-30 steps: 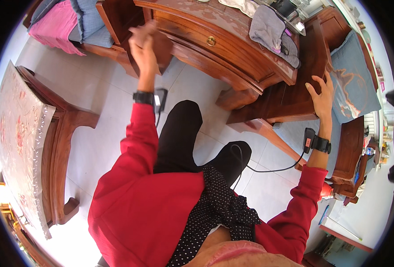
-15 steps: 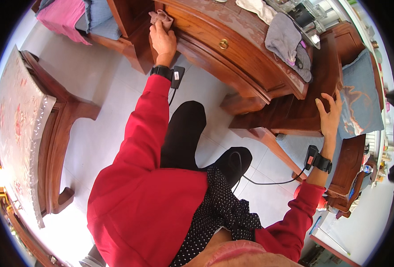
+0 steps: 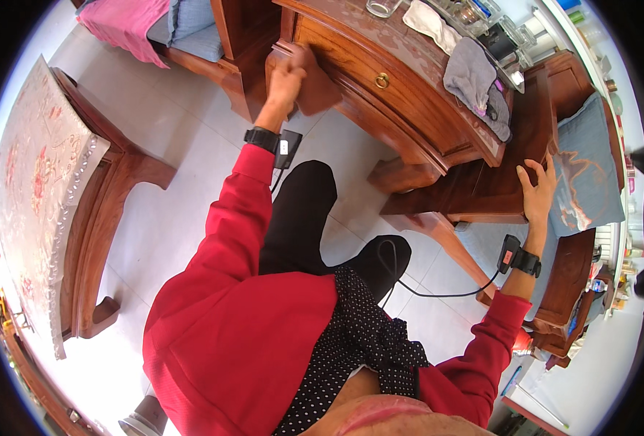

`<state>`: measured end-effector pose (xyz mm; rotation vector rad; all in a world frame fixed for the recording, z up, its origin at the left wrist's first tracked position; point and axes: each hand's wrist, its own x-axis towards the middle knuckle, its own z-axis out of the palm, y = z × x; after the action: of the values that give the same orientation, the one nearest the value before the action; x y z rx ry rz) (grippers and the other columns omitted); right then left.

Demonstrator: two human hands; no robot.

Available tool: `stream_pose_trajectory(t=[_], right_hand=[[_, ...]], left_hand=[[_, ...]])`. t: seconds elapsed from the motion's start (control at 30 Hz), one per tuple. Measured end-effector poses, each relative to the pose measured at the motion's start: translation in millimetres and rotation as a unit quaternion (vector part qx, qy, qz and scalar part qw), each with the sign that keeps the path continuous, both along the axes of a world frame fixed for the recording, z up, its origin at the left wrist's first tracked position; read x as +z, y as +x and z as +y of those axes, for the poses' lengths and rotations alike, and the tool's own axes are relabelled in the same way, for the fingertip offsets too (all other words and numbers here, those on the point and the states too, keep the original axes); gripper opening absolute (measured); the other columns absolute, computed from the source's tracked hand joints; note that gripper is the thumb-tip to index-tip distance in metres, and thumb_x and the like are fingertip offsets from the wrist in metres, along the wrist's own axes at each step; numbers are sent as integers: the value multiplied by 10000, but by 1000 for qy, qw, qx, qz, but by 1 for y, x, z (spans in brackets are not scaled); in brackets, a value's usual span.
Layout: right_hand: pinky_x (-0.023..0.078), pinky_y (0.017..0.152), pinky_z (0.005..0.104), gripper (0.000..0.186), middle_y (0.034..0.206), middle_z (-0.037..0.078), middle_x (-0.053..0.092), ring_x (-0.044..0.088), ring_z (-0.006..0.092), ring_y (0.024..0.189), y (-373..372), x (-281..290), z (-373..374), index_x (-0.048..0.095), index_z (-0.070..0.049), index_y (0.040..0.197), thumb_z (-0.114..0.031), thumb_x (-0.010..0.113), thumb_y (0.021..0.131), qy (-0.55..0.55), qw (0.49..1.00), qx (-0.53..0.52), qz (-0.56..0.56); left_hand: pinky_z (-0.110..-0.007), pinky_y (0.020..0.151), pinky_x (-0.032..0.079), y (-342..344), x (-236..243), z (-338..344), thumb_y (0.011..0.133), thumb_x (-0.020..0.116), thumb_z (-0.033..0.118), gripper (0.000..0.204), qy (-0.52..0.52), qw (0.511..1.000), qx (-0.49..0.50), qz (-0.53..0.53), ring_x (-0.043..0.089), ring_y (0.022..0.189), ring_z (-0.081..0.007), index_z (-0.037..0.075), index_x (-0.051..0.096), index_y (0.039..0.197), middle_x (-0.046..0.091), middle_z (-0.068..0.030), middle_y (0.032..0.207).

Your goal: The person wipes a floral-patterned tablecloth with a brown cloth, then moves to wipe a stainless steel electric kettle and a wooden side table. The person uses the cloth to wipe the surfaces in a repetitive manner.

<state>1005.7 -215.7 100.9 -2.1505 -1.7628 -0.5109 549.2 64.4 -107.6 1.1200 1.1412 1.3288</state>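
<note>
My left hand (image 3: 286, 81) is at the front left corner of the wooden drawer cabinet (image 3: 351, 54), by its curved leg (image 3: 318, 93). Its fingers are closed on a brownish-pink cloth (image 3: 302, 57), which is smeared by motion. A drawer with a round brass ring pull (image 3: 382, 80) is closed in the cabinet front. My right hand (image 3: 538, 190) rests with fingers apart on the wooden armrest (image 3: 493, 196) of a chair, beside a blue cushion (image 3: 591, 171). Nothing shows in its grip.
Grey cloths (image 3: 471, 76), a white cloth (image 3: 432, 25) and a glass (image 3: 382, 7) lie or stand on the cabinet top. On the left is a wooden stool (image 3: 126, 156) under a floral cover (image 3: 42, 174). A black cable (image 3: 438, 295) runs from my right wrist.
My left hand has moved nearer and slightly right, from the corner post down to the leg, with the cloth. My right hand stays on the armrest. The view has shifted a little.
</note>
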Motion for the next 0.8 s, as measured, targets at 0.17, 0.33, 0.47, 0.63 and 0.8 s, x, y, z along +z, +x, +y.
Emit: stream_pose_trajectory(t=[0.17, 0.33, 0.47, 0.63, 0.8], right_hand=[[285, 1157, 431, 299, 1526, 222, 393, 372, 372, 1407, 0, 0, 1, 701, -93, 1107, -287, 729, 881, -7, 1000, -13, -8], [283, 1158, 427, 279, 1526, 215, 392, 373, 369, 1407, -3, 2, 2, 696, -89, 1101, -261, 727, 883, -23, 1000, -15, 1], [277, 1160, 423, 263, 1525, 212, 393, 373, 365, 1410, -7, 4, 2, 692, -80, 1094, -235, 725, 885, -28, 999, -21, -3], [261, 1166, 417, 242, 1525, 193, 398, 373, 341, 1416, -10, 7, 2, 684, -55, 1092, -196, 711, 897, -33, 999, -16, 36], [258, 1169, 411, 229, 1520, 179, 407, 374, 325, 1420, -13, 9, 2, 682, -61, 1105, -177, 697, 908, -49, 998, -24, 28]], left_hand=[[-331, 851, 527, -7, 53, 43, 855, 625, 47, 520, 167, 972, 41, -159, 598, 997, -219, -21, 463, 1345, 574, -129, 1177], [-580, 960, 406, 44, 16, 48, 753, 636, 54, 711, 218, 894, 252, 300, 403, 1198, -480, 37, 388, 1420, 361, -261, 1400], [-579, 928, 426, 40, -24, 53, 740, 638, 43, 654, 201, 875, 270, 347, 424, 1170, -460, 37, 439, 1364, 402, -217, 1371], [-518, 1027, 375, 31, -45, 58, 727, 584, -31, 641, 198, 880, 286, 325, 381, 1181, -465, 50, 472, 1354, 376, -254, 1402], [-516, 1032, 371, 29, -64, 60, 746, 553, -44, 638, 182, 887, 316, 282, 372, 1199, -471, 65, 476, 1370, 334, -262, 1454]])
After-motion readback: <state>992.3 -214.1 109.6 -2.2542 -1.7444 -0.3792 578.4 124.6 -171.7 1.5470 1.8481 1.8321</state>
